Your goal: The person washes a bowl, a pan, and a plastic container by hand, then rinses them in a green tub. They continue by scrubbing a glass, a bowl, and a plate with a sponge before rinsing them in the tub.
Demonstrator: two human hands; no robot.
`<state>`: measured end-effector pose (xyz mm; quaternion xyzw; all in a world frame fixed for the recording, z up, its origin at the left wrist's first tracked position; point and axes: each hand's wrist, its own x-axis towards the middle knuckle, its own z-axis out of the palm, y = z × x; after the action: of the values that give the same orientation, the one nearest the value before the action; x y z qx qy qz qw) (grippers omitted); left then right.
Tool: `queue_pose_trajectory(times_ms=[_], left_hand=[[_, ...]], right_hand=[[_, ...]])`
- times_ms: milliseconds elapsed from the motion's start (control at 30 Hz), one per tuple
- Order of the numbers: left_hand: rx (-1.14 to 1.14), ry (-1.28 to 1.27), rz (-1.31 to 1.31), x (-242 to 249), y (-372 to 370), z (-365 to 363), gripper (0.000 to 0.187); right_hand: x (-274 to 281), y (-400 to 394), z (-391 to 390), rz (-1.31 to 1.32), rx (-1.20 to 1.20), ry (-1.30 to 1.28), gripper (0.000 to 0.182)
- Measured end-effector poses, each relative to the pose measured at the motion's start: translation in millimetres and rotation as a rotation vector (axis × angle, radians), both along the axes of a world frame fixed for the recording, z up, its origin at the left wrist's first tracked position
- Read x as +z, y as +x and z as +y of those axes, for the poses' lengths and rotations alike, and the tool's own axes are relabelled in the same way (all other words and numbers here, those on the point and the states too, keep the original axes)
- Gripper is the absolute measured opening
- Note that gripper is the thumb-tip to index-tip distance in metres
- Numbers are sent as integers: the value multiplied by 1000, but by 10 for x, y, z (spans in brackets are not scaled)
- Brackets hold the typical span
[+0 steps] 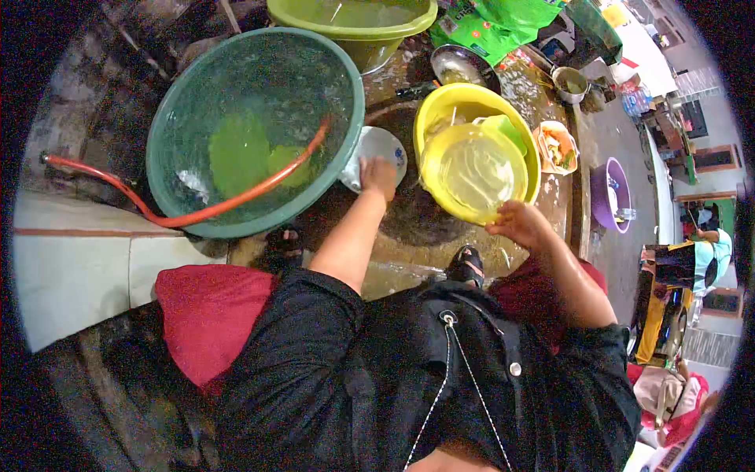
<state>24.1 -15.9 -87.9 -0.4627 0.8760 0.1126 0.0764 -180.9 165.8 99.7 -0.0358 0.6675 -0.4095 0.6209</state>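
My left hand (377, 178) is closed at the near edge of a whitish plate (387, 144) with a small blue mark, beside the big green tub; its fingers are slightly blurred. With my right hand (521, 224) I grip the near rim of a shallow yellow basin (474, 164), which is wet inside. That basin lies tilted in a larger yellow tub (445, 96), where a light green dish (505, 130) shows behind it. Whatever else lies under the shallow basin is hidden.
Left stands a large green tub (355, 94) with water and a red hose (259, 193) across its rim. An olive tub (354, 33), a pan (460, 66) and a green bag (499, 27) stand farther back. Scraps (557, 149) and a purple basin (602, 197) lie right. People are beyond.
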Motion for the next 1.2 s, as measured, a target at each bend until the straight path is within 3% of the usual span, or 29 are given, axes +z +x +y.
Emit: queue_pose_trajectory(times_ms=[67, 300, 433, 533, 633, 700, 867, 933, 967, 1000, 1100, 1133, 1200], left_hand=[[-12, -53, -2, -609, 58, 104, 30], [-146, 16, -213, -1295, 48, 115, 27], [-524, -354, -177, -1550, 84, 150, 28], [-422, -130, -47, -1525, 86, 108, 23], [-479, -50, -85, -735, 49, 215, 17], [-368, 24, -2, -377, 34, 311, 15], [-272, -234, 323, -309, -30, 379, 14], [-89, -100, 250, -160, -104, 325, 14], [-65, 102, 210, 339, -67, 283, 16], [-71, 97, 205, 370, -30, 262, 16], [143, 113, 477, 556, 108, 149, 21], [238, 210, 428, 687, 124, 86, 20], [291, 167, 660, 731, 262, -72, 21]], right_hand=[[-167, -62, 118, 26, 32, -28, 29], [-113, 30, 170, -15, 54, 30, 30], [-145, -3, 194, -14, 117, 31, 32], [-95, 52, 150, -45, 127, -4, 32], [-137, 31, 132, 24, 115, 32, 29], [-113, 58, 93, 39, 93, 46, 27], [-119, 42, 16, 57, 75, -43, 26], [-75, 67, -19, 3, 6, -58, 28], [-110, 39, -29, 70, 12, -37, 32], [-97, 43, -31, 65, 6, -43, 32], [45, 110, -53, 44, -30, -140, 36], [40, 102, -38, 39, -38, -145, 36], [13, 43, -25, 73, -98, -90, 38]])
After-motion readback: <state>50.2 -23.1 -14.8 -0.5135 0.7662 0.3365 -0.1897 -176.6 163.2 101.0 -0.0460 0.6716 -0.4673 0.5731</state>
